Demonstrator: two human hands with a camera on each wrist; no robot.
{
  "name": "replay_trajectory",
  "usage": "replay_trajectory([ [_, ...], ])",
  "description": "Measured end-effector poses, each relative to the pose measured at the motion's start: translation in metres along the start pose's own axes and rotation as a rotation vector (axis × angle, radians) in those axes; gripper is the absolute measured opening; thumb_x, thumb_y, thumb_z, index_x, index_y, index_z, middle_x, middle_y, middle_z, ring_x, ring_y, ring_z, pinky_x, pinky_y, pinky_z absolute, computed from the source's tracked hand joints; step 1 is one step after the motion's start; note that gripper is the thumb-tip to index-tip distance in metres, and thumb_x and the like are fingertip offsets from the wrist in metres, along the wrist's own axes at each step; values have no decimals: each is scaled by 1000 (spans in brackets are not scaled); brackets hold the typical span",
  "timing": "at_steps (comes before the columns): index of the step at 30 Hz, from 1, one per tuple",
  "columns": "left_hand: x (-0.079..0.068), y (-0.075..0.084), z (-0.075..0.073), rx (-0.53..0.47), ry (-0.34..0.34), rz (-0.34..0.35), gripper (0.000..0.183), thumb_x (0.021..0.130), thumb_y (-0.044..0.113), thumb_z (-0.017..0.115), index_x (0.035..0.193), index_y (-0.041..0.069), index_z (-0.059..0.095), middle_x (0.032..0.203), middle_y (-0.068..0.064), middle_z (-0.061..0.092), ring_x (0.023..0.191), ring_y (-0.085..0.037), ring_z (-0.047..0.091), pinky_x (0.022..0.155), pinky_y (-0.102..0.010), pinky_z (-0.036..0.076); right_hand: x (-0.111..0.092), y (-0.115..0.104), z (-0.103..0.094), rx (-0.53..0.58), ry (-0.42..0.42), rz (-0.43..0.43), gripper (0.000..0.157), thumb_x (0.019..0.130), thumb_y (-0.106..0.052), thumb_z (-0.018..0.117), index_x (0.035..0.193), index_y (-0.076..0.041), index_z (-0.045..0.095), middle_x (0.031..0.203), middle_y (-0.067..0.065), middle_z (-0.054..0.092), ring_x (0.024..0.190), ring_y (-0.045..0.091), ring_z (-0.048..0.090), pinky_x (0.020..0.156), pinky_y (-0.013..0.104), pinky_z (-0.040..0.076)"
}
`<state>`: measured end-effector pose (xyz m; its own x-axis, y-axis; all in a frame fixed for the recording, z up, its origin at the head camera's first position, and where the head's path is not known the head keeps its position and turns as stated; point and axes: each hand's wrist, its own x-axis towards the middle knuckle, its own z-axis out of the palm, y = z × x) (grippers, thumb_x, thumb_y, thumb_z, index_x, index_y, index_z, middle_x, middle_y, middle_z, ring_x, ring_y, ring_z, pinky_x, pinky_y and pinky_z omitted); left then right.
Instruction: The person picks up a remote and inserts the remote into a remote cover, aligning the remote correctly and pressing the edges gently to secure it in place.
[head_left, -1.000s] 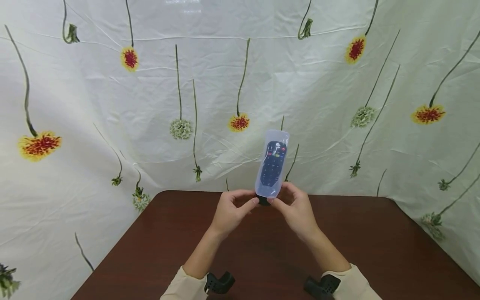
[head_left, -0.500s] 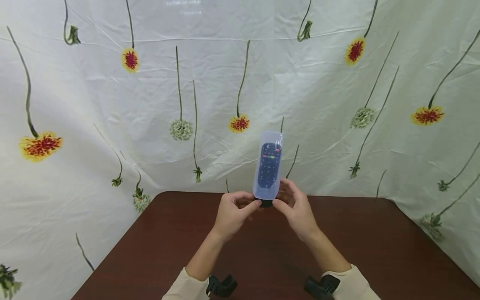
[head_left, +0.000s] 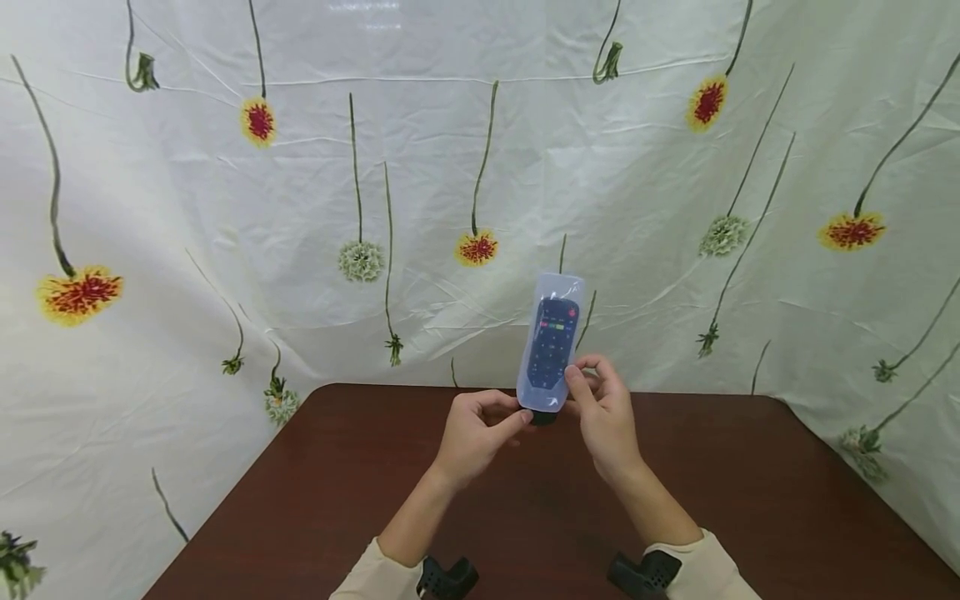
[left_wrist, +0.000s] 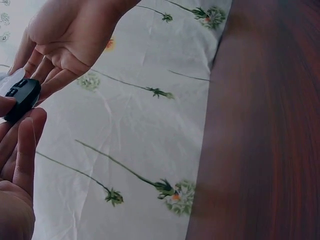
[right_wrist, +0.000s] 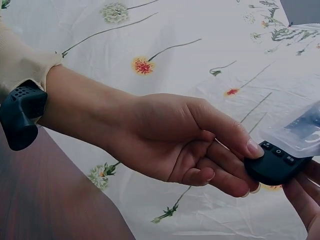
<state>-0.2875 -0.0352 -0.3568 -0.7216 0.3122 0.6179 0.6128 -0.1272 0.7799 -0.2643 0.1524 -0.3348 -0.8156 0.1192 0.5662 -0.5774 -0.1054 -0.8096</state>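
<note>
A dark remote control (head_left: 552,346) stands nearly upright above the table, sheathed in a translucent pale cover (head_left: 562,286). Its black lower end pokes out below the cover. My left hand (head_left: 468,437) pinches that bare end, with the thumb in front and the fingers behind. The right wrist view shows this left thumb right beside small white-marked buttons on the remote's end (right_wrist: 277,162). My right hand (head_left: 613,429) holds the right side, its thumb on the cover's front edge and its other fingers partly hidden behind. In the left wrist view, the cover is mostly out of frame.
A dark reddish-brown table (head_left: 525,517) lies under both forearms. Behind it hangs a white cloth (head_left: 420,192) printed with flowers. Each wrist, at the end of a cream sleeve, wears a black device, such as the one on the left (head_left: 447,577).
The remote in its cover has shifted right and slightly down since half a second ago, leaning a little more. My right thumb has moved up from its lower end onto the cover's right edge.
</note>
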Motion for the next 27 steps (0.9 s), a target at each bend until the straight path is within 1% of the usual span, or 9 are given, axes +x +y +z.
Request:
replay_trajectory([
  [3,0,0,2,-15,0,-4,10,92,-3,75,100,-10,75,91,-19,76,77,-49,72,60,-36,61,0,0,0,2,5,-1,12,108,-6,53,111,6,51,103,20,65,95,19,68,80,35,60],
  [5,-1,-1,3,-23,-1,-8,11,93,-3,74,100,-11,74,92,-20,76,79,-52,71,60,-38,61,0,0,1,17,7,-3,14,108,-6,53,109,8,50,103,20,65,95,19,68,80,35,60],
  [9,-1,-2,4,-30,11,-17,11,93,-4,73,100,-12,74,93,-21,76,78,-47,73,61,-42,62,-1,3,2,42,8,0,15,108,-4,53,106,10,48,102,19,66,95,18,68,80,34,60],
  [13,-1,-2,3,-44,21,-23,11,93,-4,73,99,-12,73,93,-21,76,76,-41,75,61,-41,62,-1,4,3,38,7,-1,15,107,-2,53,103,12,49,99,18,65,92,17,68,80,33,60],
  [21,0,-2,1,-68,24,-29,9,93,-4,72,97,-13,73,92,-21,75,74,-37,75,60,-35,61,0,2,3,46,4,22,11,104,3,57,100,13,53,91,14,64,86,16,68,77,33,61],
  [27,1,-1,1,-74,20,-26,10,93,-6,72,98,-14,72,93,-23,75,75,-39,75,60,-34,61,2,0,-1,87,-33,39,7,100,9,60,97,12,55,89,14,66,82,17,70,76,33,61],
])
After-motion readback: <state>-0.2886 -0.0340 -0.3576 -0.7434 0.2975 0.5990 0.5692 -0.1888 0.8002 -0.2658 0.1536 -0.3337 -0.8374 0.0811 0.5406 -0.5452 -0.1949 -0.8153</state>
